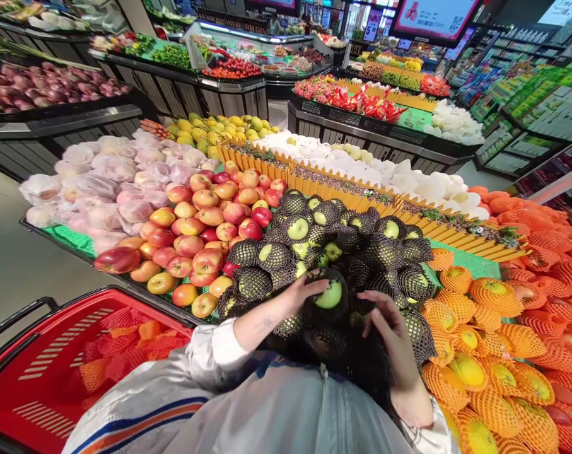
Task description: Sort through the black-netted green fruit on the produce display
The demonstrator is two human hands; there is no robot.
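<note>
My left hand (301,295) grips a green apple (330,295), its fingers over the top left side. A black foam net surrounds the fruit and leaves a pale green patch bare. Just to the right, my right hand (388,323) is apart from that apple, fingers loosely bent and spread with nothing seen in them. Beyond both hands lies a heap of other green apples in black nets (297,228). Dark hair or dark netting below the hands hides part of the heap.
Bare red-yellow apples (207,217) lie left of the netted heap, with wrapped pale fruit (115,167) farther left. Orange-netted fruit (494,353) fills the right side. A low yellow picket fence (352,192) runs behind. At lower left stands a red shopping basket (11,391) holding orange and red netting.
</note>
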